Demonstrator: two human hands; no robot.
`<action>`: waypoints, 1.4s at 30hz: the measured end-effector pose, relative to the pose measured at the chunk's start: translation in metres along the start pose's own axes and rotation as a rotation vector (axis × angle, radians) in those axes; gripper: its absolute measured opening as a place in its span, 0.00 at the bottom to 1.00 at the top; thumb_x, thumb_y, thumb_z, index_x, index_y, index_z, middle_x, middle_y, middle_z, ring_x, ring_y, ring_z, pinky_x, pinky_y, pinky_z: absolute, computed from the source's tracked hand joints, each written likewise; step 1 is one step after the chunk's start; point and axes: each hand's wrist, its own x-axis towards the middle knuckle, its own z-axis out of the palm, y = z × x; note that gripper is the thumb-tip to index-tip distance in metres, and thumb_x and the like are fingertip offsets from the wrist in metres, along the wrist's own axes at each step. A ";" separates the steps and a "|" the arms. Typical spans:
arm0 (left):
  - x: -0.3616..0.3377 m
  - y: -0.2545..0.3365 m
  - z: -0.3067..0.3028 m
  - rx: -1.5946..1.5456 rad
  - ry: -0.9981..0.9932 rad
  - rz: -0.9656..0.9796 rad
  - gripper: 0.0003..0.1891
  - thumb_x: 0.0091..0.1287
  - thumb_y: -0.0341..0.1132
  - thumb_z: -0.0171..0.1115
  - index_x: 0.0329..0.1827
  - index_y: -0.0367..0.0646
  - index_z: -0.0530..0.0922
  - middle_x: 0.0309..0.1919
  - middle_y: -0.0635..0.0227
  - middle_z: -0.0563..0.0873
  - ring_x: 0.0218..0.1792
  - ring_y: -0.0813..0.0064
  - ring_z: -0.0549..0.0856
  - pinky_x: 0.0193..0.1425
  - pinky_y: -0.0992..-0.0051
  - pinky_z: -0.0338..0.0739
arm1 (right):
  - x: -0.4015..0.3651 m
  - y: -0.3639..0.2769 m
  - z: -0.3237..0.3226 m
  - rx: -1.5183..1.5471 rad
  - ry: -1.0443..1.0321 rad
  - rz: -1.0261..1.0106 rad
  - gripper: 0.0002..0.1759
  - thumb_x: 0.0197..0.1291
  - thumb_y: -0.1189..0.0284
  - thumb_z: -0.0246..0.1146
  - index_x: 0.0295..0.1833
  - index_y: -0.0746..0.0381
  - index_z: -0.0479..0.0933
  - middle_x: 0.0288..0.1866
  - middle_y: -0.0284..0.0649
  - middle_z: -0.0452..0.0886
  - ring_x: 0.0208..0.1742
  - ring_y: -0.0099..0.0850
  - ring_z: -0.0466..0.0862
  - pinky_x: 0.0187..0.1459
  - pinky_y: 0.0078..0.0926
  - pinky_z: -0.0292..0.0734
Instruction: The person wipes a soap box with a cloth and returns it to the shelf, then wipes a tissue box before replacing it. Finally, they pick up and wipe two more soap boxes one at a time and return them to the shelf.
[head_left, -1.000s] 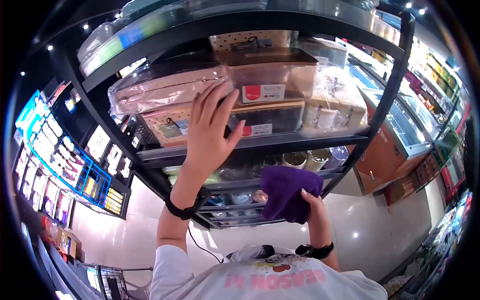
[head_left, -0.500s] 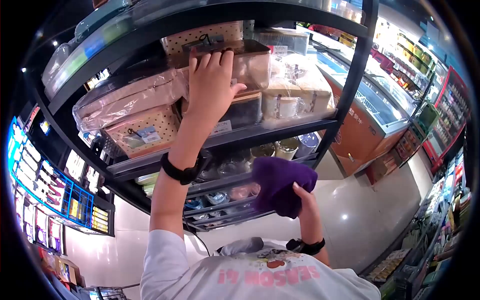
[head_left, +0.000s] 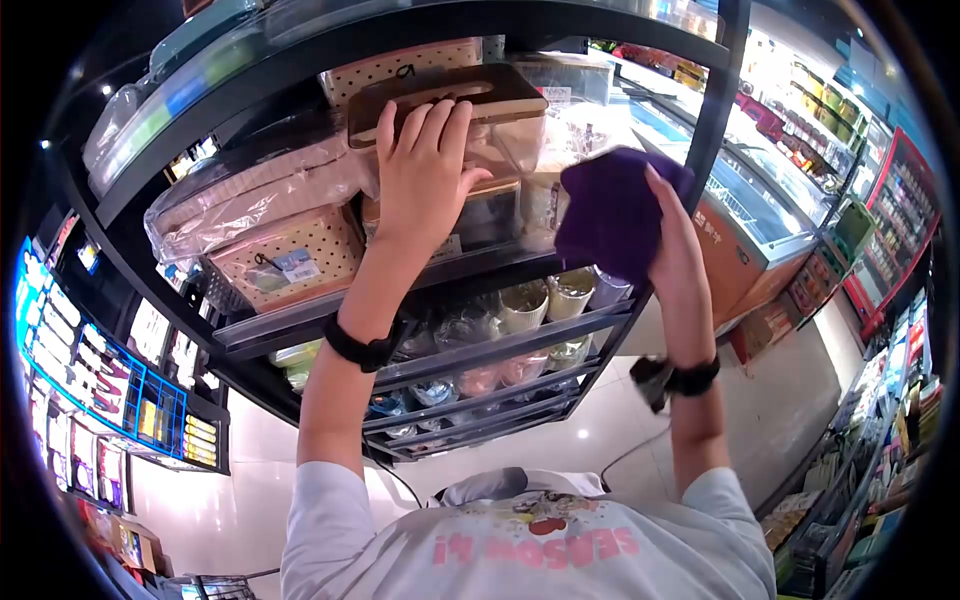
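Note:
On the upper shelf, a clear box with a dark brown lid [head_left: 500, 84] sits tilted among other boxes. My left hand [head_left: 424, 180] grips its near edge, fingertips over the lid and thumb against the front. A purple cloth [head_left: 615, 215] hangs bunched in my right hand [head_left: 680, 240], in front of the shelf's right end. That hand's thumb lies on the cloth; its other fingers are mostly hidden behind. Below the lidded box is another box [head_left: 492, 215] with a wooden lid. Left of my left hand lies a plastic-wrapped pack [head_left: 255, 185] over a dotted box [head_left: 290, 262].
The dark shelf frame [head_left: 712, 110] rises beside my right hand. Cups [head_left: 524, 303] stand on the lower shelf. To the right are an orange-sided freezer [head_left: 745, 265] and a red display cooler [head_left: 893, 215]. Tiled floor [head_left: 740, 430] shows below.
My right hand has moved up and outward with the purple cloth, to shelf height. Under my left hand, the lidded box has tilted, showing more of its top.

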 end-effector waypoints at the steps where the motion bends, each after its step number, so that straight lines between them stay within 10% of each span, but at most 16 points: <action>1: -0.002 0.003 -0.001 0.006 0.012 -0.007 0.35 0.43 0.48 0.71 0.56 0.45 0.71 0.52 0.68 0.76 0.55 0.69 0.72 0.69 0.58 0.49 | 0.017 -0.004 0.003 -0.051 -0.016 0.027 0.20 0.60 0.63 0.58 0.51 0.66 0.70 0.49 0.45 0.79 0.48 0.34 0.80 0.50 0.32 0.76; 5: -0.014 0.011 0.002 0.090 0.040 0.009 0.34 0.46 0.45 0.70 0.58 0.47 0.69 0.55 0.70 0.74 0.57 0.70 0.71 0.69 0.58 0.48 | 0.068 0.005 0.014 -0.208 -0.056 0.062 0.22 0.57 0.58 0.62 0.49 0.62 0.70 0.40 0.37 0.79 0.45 0.30 0.79 0.51 0.30 0.73; 12: -0.027 0.014 0.004 0.085 0.129 0.021 0.33 0.44 0.23 0.61 0.59 0.51 0.69 0.59 0.76 0.73 0.60 0.77 0.70 0.70 0.58 0.40 | 0.080 0.016 0.040 -0.409 -0.360 0.137 0.17 0.67 0.66 0.49 0.57 0.63 0.65 0.56 0.31 0.73 0.59 0.22 0.67 0.65 0.33 0.62; 20: -0.042 0.012 0.004 0.197 0.169 0.084 0.21 0.61 0.39 0.55 0.58 0.48 0.70 0.59 0.73 0.73 0.60 0.73 0.70 0.69 0.57 0.42 | 0.067 0.023 0.041 -0.321 -0.245 0.106 0.27 0.54 0.60 0.63 0.56 0.62 0.67 0.52 0.38 0.74 0.53 0.26 0.73 0.54 0.27 0.68; 26: -0.058 0.013 -0.014 -0.400 0.296 -0.365 0.38 0.60 0.44 0.57 0.67 0.31 0.51 0.67 0.40 0.51 0.67 0.46 0.53 0.67 0.48 0.41 | 0.057 0.035 0.040 -0.245 -0.056 0.013 0.29 0.52 0.61 0.62 0.57 0.63 0.65 0.52 0.38 0.73 0.54 0.29 0.73 0.54 0.27 0.67; 34: -0.056 0.058 -0.050 -1.303 0.793 -0.372 0.41 0.57 0.38 0.59 0.69 0.36 0.47 0.67 0.46 0.56 0.67 0.53 0.56 0.69 0.59 0.48 | -0.024 0.044 -0.008 0.027 -0.232 -0.396 0.34 0.50 0.59 0.59 0.60 0.66 0.64 0.56 0.42 0.73 0.56 0.37 0.75 0.57 0.39 0.70; 39: -0.098 0.069 -0.098 -1.751 0.055 -1.080 0.52 0.46 0.35 0.66 0.71 0.37 0.42 0.67 0.54 0.57 0.68 0.62 0.57 0.70 0.65 0.47 | -0.092 0.066 -0.080 -0.066 -0.320 -0.458 0.37 0.47 0.57 0.61 0.61 0.66 0.63 0.58 0.42 0.72 0.57 0.37 0.73 0.57 0.37 0.68; 42: -0.150 0.058 -0.062 -1.692 -0.258 -0.663 0.49 0.46 0.34 0.65 0.70 0.34 0.45 0.65 0.55 0.61 0.64 0.63 0.63 0.68 0.67 0.54 | -0.136 0.073 -0.060 -0.273 -0.076 -0.464 0.39 0.46 0.54 0.62 0.61 0.66 0.64 0.58 0.42 0.72 0.58 0.35 0.72 0.58 0.35 0.67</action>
